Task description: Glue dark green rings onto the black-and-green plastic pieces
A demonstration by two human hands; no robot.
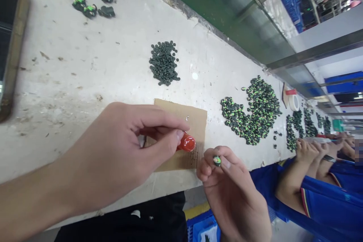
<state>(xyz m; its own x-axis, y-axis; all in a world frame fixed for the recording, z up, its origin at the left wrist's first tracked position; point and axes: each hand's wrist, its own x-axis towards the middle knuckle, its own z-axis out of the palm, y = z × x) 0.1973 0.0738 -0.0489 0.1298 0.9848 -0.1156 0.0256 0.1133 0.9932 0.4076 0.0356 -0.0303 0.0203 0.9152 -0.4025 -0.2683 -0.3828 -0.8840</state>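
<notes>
My left hand (141, 140) reaches in from the left, its thumb and fingers closed on a small red cylinder (188, 143) with a glossy, wet-looking round end; I cannot tell whether it is a cap or a container. Beside it, my right hand (231, 185) is turned palm up. A tiny dark green piece (217, 160) with bright green and pale markings is pinched between its thumb and fingers. The two hands are close together but apart. Under the left hand lies a piece of brown cardboard (181, 111), specked with dark spots near its right side.
A pile of small dark discs (164, 63) lies beyond the cardboard. Farther right is a large heap of green-and-black pieces (258, 113). Several dark green figures (96, 2) sit at the back left, near a phone-like object (11, 45). Co-workers' arms (297, 174) line the right side.
</notes>
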